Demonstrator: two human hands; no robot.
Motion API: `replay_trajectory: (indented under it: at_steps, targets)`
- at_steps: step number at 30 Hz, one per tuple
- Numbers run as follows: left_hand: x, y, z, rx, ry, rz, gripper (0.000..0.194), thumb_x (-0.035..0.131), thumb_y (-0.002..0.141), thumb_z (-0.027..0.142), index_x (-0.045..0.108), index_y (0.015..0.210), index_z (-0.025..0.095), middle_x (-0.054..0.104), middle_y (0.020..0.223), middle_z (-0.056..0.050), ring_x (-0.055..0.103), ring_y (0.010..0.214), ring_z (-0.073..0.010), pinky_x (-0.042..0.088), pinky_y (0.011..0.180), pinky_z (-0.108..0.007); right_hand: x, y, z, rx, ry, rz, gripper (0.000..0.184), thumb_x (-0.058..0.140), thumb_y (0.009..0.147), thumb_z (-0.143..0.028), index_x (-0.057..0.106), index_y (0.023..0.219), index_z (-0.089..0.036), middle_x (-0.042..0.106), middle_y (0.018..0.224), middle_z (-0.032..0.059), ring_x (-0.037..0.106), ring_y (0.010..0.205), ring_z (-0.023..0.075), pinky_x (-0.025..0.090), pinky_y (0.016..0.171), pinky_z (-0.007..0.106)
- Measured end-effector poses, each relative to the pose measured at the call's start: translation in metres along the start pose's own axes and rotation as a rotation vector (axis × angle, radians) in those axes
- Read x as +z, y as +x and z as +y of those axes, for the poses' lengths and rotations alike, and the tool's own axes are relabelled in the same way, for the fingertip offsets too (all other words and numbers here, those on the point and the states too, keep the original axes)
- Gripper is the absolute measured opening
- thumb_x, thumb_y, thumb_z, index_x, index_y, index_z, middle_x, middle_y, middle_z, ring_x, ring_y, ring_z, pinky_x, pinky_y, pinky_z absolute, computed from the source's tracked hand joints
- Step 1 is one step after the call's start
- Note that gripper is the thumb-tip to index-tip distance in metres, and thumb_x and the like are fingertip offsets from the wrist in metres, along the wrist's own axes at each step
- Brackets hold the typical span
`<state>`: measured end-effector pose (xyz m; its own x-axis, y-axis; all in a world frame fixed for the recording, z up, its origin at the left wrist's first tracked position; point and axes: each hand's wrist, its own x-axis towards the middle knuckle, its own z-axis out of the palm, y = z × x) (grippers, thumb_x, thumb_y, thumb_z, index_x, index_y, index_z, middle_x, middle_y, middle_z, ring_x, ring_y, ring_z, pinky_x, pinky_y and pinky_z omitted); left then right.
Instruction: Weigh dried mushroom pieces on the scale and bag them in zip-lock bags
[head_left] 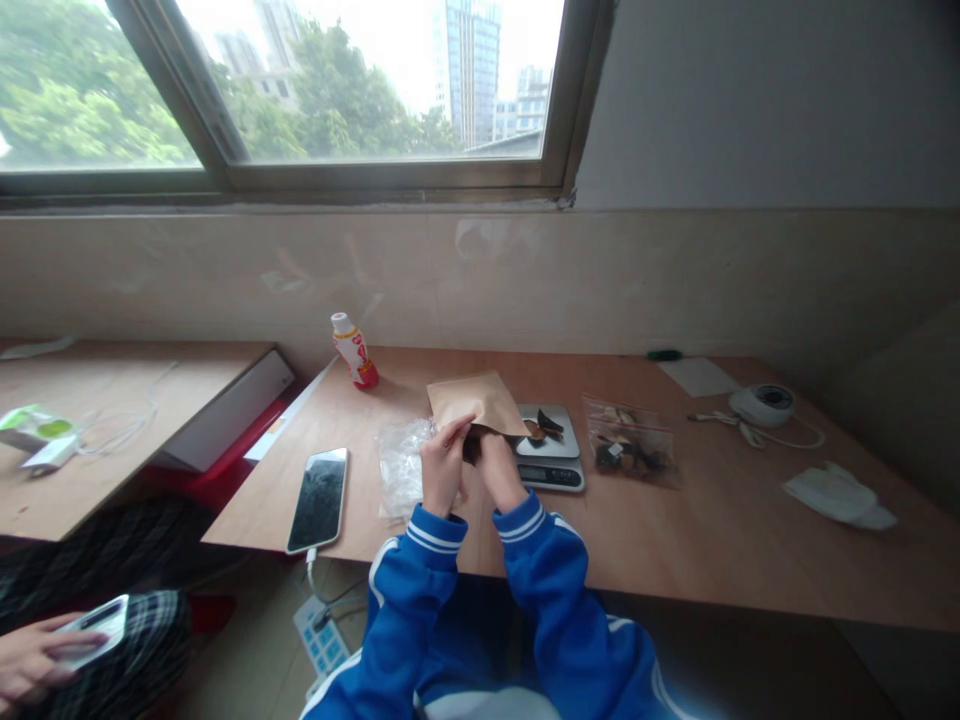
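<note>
My left hand (pixel 444 466) pinches the lower edge of a brown paper bag (pixel 475 400) and holds it up over the wooden table (pixel 675 520). My right hand (pixel 498 468) is closed beside it on a dark spoon (pixel 504 434) whose bowl reaches toward the small kitchen scale (pixel 553 470). Dark pieces lie on the scale's plate (pixel 546 426). Both sleeves are blue with white stripes.
A crumpled clear plastic bag (pixel 402 462) lies left of my hands and a phone (pixel 319 498) further left. A zip bag of dark pieces (pixel 628 440) sits right of the scale. A small bottle (pixel 355 352) stands at the back. Another person's hand (pixel 34 655) holds a phone at lower left.
</note>
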<state>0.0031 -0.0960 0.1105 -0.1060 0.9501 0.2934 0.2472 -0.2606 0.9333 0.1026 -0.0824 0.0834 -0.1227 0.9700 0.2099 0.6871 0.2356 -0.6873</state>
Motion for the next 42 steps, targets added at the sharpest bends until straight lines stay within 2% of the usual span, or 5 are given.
replay_trajectory:
  at_steps: [16, 25, 30, 36, 42]
  targets:
    - [-0.007, 0.011, 0.006, -0.011, 0.01, 0.047, 0.022, 0.054, 0.085, 0.024, 0.073, 0.097, 0.023, 0.074, 0.101, -0.002, 0.067, 0.096, -0.0196, 0.051, 0.086, -0.03, -0.101, -0.068, 0.044, 0.062, 0.425, -0.033, 0.015, 0.064, 0.079, -0.029, 0.068, 0.089, -0.02, 0.071, 0.098, 0.0063, 0.066, 0.092, 0.0217, 0.052, 0.086, 0.038]
    - [-0.009, 0.011, 0.001, -0.016, 0.005, 0.04, 0.023, 0.055, 0.085, 0.026, 0.073, 0.099, 0.022, 0.074, 0.101, -0.002, 0.067, 0.096, -0.0194, 0.05, 0.085, -0.028, -0.067, -0.049, 0.117, 0.037, -0.096, 0.506, 0.027, 0.049, 0.085, -0.035, 0.069, 0.084, -0.016, 0.068, 0.098, 0.0149, 0.058, 0.098, 0.0292, 0.044, 0.089, 0.049]
    - [-0.01, 0.013, -0.002, -0.012, -0.021, 0.039, 0.024, 0.056, 0.085, 0.029, 0.073, 0.099, 0.022, 0.074, 0.099, -0.002, 0.067, 0.094, -0.0197, 0.05, 0.083, -0.029, -0.054, -0.053, 0.083, -0.038, -0.144, 0.647, 0.027, 0.047, 0.088, -0.028, 0.068, 0.1, -0.017, 0.059, 0.115, 0.0163, 0.051, 0.111, 0.029, 0.039, 0.096, 0.052]
    - [-0.002, 0.005, -0.007, -0.022, -0.067, 0.025, 0.024, 0.055, 0.085, 0.028, 0.072, 0.1, 0.021, 0.074, 0.102, -0.004, 0.066, 0.097, -0.0195, 0.049, 0.087, -0.03, -0.034, -0.05, 0.002, -0.257, 0.154, 0.273, 0.034, 0.037, 0.086, -0.007, 0.066, 0.099, -0.02, 0.066, 0.099, 0.007, 0.059, 0.098, 0.0195, 0.048, 0.09, 0.037]
    - [0.001, -0.01, -0.008, -0.054, -0.072, 0.028, 0.025, 0.055, 0.086, 0.03, 0.072, 0.101, 0.022, 0.073, 0.105, -0.003, 0.065, 0.101, -0.0209, 0.049, 0.088, -0.031, 0.008, -0.002, 0.002, -0.033, -0.075, -0.041, 0.032, 0.044, 0.085, -0.007, 0.062, 0.111, -0.011, 0.068, 0.103, 0.0151, 0.064, 0.097, 0.0248, 0.05, 0.088, 0.037]
